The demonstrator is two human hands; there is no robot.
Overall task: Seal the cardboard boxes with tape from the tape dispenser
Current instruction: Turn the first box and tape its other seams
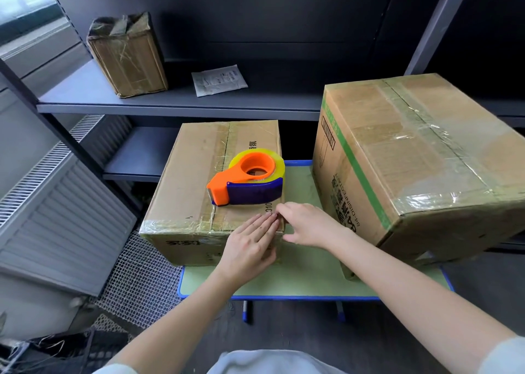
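Pale green, blue-edged worktop before dark metal shelving carries a small cardboard box and a large cardboard box, both glossy with tape. The orange-and-purple tape dispenser lies on top of the small one. Left grip, fingers flat, and right grip, fingers loose, both press its near corner.

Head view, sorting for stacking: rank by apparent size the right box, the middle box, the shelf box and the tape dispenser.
1. right box
2. middle box
3. shelf box, farther back, so its real size is understated
4. tape dispenser
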